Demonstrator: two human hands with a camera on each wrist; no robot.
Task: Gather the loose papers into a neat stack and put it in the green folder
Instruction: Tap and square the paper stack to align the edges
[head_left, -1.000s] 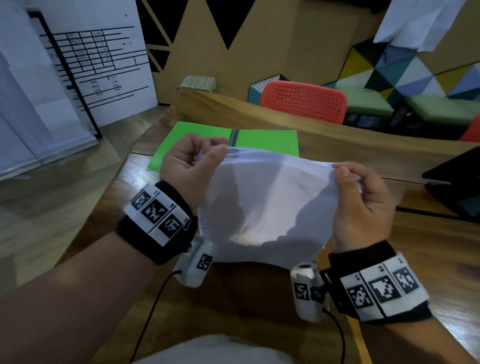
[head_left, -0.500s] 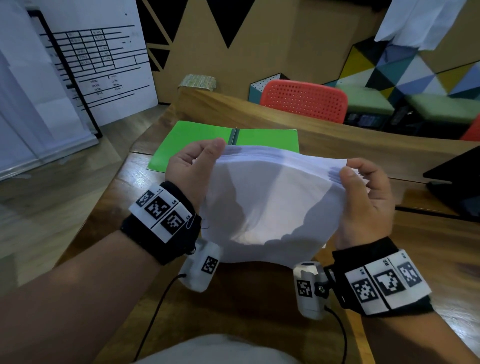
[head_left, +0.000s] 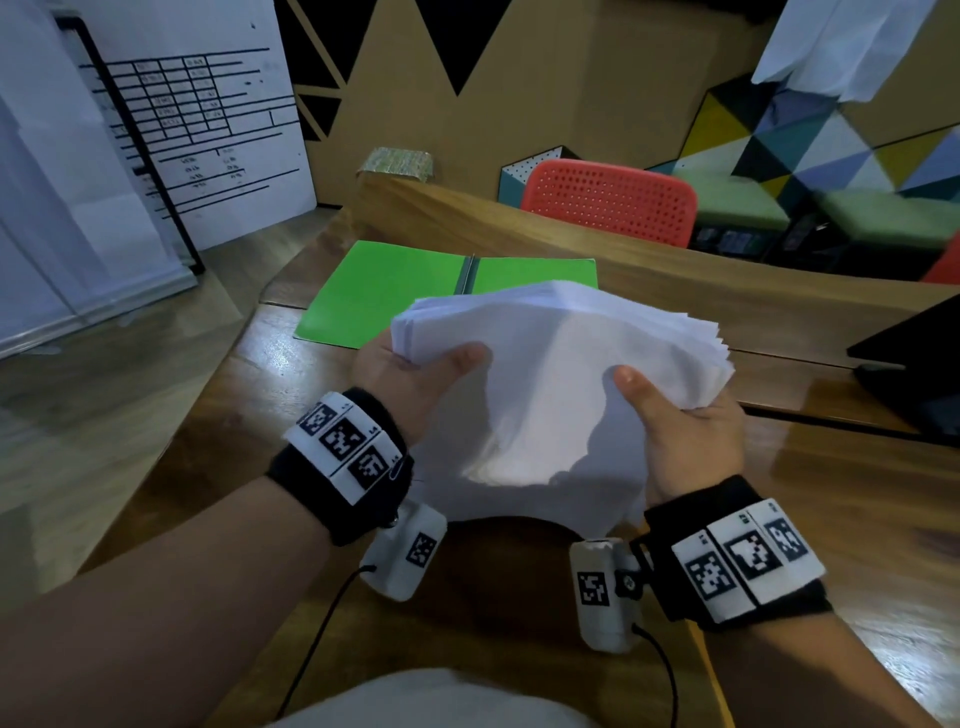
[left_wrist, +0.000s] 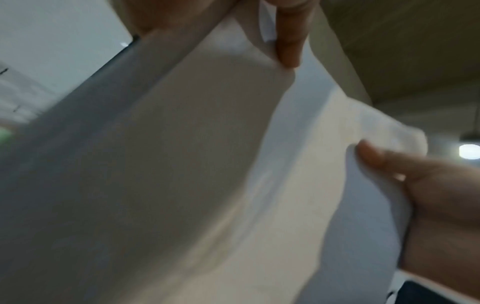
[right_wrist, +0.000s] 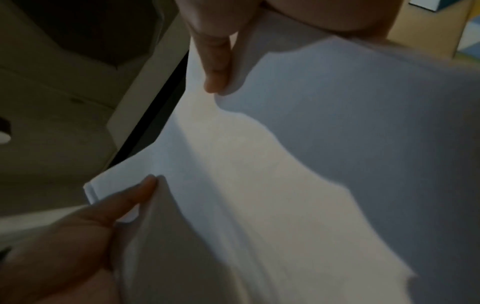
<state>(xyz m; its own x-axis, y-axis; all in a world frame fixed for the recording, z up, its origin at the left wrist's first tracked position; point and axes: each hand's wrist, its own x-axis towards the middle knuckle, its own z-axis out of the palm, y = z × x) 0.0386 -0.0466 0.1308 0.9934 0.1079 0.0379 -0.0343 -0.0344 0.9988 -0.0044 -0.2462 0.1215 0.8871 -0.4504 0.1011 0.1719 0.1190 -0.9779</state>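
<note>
The stack of papers (head_left: 556, 395) is held above the wooden table (head_left: 857, 499), between both hands, with its near edge hanging low toward the table. The left hand (head_left: 410, 384) is closed on the stack's left side: the thumb lies across the top sheet and the fingers are hidden beneath. The right hand (head_left: 685, 431) is closed on the right side in the same manner, thumb on top. The sheets are fanned unevenly along the far right edge and sag between the hands. The green folder (head_left: 395, 291) is laid open and flat on the table, just beyond the stack and apart from it. A red perforated chair (head_left: 613, 200) is located behind the table.
</note>
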